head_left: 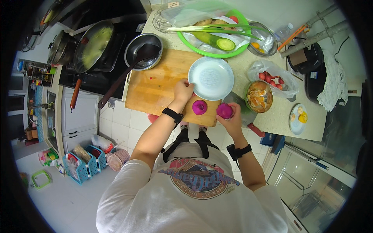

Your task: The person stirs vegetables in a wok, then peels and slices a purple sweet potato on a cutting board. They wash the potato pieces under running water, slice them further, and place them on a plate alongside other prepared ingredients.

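Left hand (183,91) pinches plate (211,79); right hand (234,119) grips magenta fruit (224,111); wooden board (153,87); tiled floor (120,129).

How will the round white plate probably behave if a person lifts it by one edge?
The white plate will probably stay stiff, since its smooth, glazed-looking surface suggests ceramic. For that same reason, it may be slippery and could chip if dropped. Being wide and shallow, it might tilt if lifted only at its left edge, where the left hand is.
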`<state>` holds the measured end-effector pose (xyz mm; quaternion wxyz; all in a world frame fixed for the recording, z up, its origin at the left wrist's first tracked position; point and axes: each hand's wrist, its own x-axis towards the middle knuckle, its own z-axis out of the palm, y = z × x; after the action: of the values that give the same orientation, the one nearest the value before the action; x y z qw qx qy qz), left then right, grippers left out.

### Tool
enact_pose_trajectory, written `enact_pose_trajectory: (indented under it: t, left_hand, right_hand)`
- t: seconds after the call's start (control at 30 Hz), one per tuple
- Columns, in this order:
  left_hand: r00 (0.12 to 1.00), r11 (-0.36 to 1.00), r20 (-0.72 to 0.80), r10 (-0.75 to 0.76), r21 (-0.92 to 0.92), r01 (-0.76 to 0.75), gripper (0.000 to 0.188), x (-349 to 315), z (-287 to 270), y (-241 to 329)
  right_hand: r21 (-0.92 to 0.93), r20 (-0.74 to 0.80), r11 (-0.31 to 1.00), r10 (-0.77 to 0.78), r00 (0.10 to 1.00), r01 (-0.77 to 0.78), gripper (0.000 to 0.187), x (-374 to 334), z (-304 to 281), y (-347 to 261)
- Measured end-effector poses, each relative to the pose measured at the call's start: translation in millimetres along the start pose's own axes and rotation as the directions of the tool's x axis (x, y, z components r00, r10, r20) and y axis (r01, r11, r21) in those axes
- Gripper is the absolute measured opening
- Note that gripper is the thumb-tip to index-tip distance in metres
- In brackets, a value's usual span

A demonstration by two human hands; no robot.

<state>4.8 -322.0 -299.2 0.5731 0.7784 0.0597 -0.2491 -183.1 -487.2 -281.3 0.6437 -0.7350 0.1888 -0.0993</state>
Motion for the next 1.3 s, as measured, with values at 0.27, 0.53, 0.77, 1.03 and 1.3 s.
enact_pose_trajectory:
  t: [0.27,0.53,0.77,1.03,1.3]
  left_hand:
    - [0.993,0.980,-0.101,-0.056,-0.196,0.035,0.013,-8,-40,6]
    - [0.966,0.940,-0.232,-0.117,-0.340,0.032,0.016,-25,-61,5]
    - [0.943,0.955,-0.326,-0.062,-0.295,-0.039,0.016,-36,-68,-2]
    - [0.934,0.973,-0.354,-0.056,-0.229,-0.028,0.016,-30,-71,-26]
    - [0.968,0.970,-0.219,-0.122,-0.232,0.070,0.034,-33,-79,-23]
  right_hand:
    - [-0.142,-0.074,0.989,0.041,0.996,-0.052,0.060,24,9,0]
    - [-0.383,-0.065,0.923,-0.006,0.998,-0.020,0.061,75,37,-10]
    - [-0.550,-0.016,0.818,-0.213,0.977,0.169,0.062,101,60,2]
    - [-0.647,-0.020,0.751,-0.189,0.982,0.131,0.066,94,63,2]
    - [-0.561,-0.045,0.787,-0.339,0.940,0.257,0.073,57,41,-18]
